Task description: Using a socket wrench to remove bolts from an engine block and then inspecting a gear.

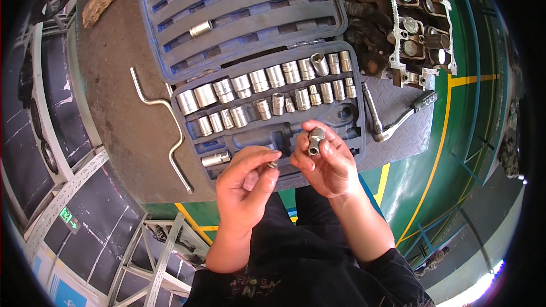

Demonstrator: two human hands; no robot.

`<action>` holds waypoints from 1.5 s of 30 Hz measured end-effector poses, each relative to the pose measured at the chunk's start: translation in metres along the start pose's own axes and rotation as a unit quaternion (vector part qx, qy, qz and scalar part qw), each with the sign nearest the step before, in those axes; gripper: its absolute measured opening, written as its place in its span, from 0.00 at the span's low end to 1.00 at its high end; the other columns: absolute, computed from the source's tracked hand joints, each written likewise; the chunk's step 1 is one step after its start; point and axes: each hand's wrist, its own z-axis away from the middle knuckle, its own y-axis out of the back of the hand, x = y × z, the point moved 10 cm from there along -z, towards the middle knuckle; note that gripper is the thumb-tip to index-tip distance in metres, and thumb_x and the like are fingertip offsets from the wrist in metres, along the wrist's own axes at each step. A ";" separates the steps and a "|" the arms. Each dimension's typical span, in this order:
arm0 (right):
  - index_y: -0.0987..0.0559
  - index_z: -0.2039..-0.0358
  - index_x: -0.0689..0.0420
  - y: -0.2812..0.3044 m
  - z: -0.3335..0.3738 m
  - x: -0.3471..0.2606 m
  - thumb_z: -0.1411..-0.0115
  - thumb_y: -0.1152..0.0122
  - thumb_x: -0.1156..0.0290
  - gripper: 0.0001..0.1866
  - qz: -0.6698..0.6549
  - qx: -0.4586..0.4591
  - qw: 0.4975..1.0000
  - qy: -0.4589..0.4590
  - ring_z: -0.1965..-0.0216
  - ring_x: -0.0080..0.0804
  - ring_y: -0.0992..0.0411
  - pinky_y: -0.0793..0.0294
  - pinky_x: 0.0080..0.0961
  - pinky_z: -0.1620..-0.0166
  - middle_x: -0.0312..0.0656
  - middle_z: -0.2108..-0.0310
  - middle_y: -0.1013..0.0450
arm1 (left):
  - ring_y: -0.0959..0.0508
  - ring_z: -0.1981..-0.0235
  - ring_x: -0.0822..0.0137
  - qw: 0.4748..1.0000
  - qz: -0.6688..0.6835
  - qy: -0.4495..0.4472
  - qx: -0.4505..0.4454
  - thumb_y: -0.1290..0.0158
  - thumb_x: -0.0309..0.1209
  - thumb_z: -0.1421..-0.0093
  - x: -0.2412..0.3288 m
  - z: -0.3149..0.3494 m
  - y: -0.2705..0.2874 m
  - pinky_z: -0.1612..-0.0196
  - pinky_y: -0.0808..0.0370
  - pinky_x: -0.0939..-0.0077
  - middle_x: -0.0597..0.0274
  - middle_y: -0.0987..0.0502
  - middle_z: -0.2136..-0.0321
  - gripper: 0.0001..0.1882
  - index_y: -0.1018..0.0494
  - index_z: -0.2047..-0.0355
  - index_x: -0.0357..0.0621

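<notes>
My right hand (pixel 327 162) pinches a short metal socket piece (pixel 314 141), its hollow round end tilted toward me. To its left, my left hand (pixel 247 179) closes thumb and forefinger on a small metal bit (pixel 272 165), mostly covered by the fingertips. The two pieces are apart. Both hands hover over the front edge of an open blue-grey socket case (pixel 256 136). Two rows of chrome sockets (pixel 259 81) fill the case behind them. Beside my left hand, a spark plug socket (pixel 215 159) lies in the case's front left.
One socket (pixel 201 28) rests in the case lid (pixel 239 8). A bent speed-handle wrench (pixel 165 102) lies left of the case. Right of it are a ratchet (pixel 406 116) and an extension bar (pixel 372 108) on the table. A cylinder head (pixel 421 28) stands at the back right.
</notes>
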 end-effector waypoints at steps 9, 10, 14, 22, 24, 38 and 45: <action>0.31 0.49 0.65 -0.008 0.005 0.001 0.38 0.44 0.70 0.19 0.113 -0.011 0.994 -0.003 0.71 0.29 0.30 0.30 0.23 0.66 0.46 0.63 0.28 | 0.24 0.63 0.66 0.999 -0.041 -0.022 -0.015 0.44 0.12 0.48 0.007 -0.005 -0.015 0.61 0.26 0.77 0.52 0.25 0.63 0.14 0.28 0.59 0.29; 0.31 0.50 0.65 -0.010 0.007 -0.004 0.38 0.44 0.72 0.18 0.179 0.001 0.984 0.022 0.70 0.28 0.30 0.29 0.23 0.66 0.46 0.63 0.28 | 0.24 0.63 0.66 0.999 -0.042 -0.021 -0.015 0.44 0.12 0.48 0.007 -0.005 -0.015 0.61 0.26 0.77 0.52 0.25 0.63 0.14 0.28 0.59 0.29; 0.30 0.51 0.67 -0.014 0.013 -0.018 0.41 0.42 0.79 0.17 0.305 0.032 0.950 0.065 0.67 0.23 0.29 0.26 0.20 0.63 0.42 0.64 0.28 | 0.23 0.63 0.66 0.989 -0.139 -0.059 -0.004 0.45 0.11 0.49 0.014 -0.004 -0.013 0.61 0.26 0.78 0.50 0.25 0.63 0.13 0.27 0.61 0.28; 0.30 0.52 0.69 -0.020 0.017 -0.029 0.39 0.46 0.76 0.16 0.383 -0.004 0.919 0.089 0.68 0.22 0.28 0.28 0.18 0.64 0.41 0.66 0.27 | 0.23 0.65 0.67 0.990 -0.126 -0.050 0.038 0.44 0.12 0.49 0.013 -0.004 -0.011 0.61 0.26 0.78 0.51 0.24 0.65 0.12 0.27 0.63 0.29; 0.30 0.52 0.69 -0.017 0.018 -0.024 0.37 0.49 0.75 0.15 0.392 -0.022 0.918 0.051 0.69 0.22 0.28 0.29 0.18 0.65 0.40 0.68 0.27 | 0.23 0.65 0.68 0.984 -0.169 -0.052 0.025 0.43 0.12 0.49 0.014 -0.003 -0.010 0.62 0.26 0.78 0.52 0.24 0.65 0.12 0.27 0.63 0.30; 0.22 0.62 0.63 0.012 0.008 -0.008 0.46 0.36 0.73 0.12 0.618 0.030 0.785 0.026 0.76 0.18 0.35 0.34 0.18 0.71 0.38 0.74 0.28 | 0.24 0.65 0.69 0.990 -0.009 0.093 0.103 0.49 0.15 0.43 -0.041 0.024 0.052 0.59 0.26 0.77 0.54 0.26 0.61 0.10 0.28 0.60 0.31; 0.26 0.55 0.65 0.010 -0.004 0.010 0.40 0.52 0.72 0.15 0.314 0.022 0.945 -0.090 0.70 0.16 0.40 0.41 0.14 0.67 0.32 0.69 0.32 | 0.28 0.70 0.69 0.987 0.027 0.088 0.132 0.51 0.20 0.41 -0.037 0.023 0.066 0.63 0.28 0.71 0.53 0.26 0.65 0.09 0.30 0.60 0.33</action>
